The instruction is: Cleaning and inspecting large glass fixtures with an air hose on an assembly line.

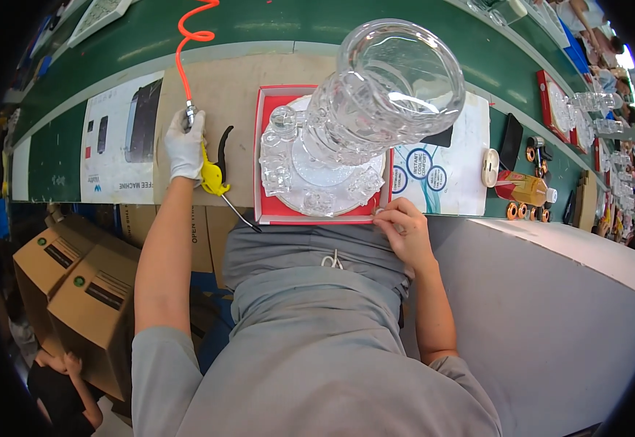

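Note:
My left hand [185, 149], in a white glove, is closed around the hose end of a yellow air blow gun [214, 177]. The gun's black lever sticks up and its thin metal nozzle points toward the table's front edge. My bare right hand [405, 229] is by the near right corner of a shallow red box [260, 207], thumb and fingers pinched together; whatever they hold is too small to make out. In the box stands a large clear glass-like piece [397, 87] with a wide round open top. Its round base [321, 171] is ringed with clear faceted ornaments.
A coiled orange air hose [179, 54] runs from the gun to the far edge. Printed cardboard sheets [110, 146] cover the green table. To the right are a bottle [532, 191], copper-coloured rings [512, 211] and another red box [552, 105]. Cartons [92, 291] stand below left.

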A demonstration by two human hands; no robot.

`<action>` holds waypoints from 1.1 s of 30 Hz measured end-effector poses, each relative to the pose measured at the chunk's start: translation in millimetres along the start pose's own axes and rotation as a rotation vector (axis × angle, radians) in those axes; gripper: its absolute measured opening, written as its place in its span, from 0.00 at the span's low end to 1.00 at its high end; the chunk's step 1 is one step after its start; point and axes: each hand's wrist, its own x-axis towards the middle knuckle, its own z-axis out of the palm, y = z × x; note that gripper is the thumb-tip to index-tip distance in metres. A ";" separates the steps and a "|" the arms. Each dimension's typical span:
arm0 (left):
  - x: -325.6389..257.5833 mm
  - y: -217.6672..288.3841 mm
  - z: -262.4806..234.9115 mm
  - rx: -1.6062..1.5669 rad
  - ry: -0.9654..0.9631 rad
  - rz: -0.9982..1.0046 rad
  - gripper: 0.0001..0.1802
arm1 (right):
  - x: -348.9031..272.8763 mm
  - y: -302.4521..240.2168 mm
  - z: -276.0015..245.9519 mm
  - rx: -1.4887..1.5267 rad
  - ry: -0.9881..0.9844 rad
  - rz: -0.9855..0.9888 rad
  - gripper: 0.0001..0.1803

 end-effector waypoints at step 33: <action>1.3 0.8 0.8 0.026 0.025 0.001 0.14 | 21.6 -18.4 -22.3 -0.448 -0.195 -0.204 0.07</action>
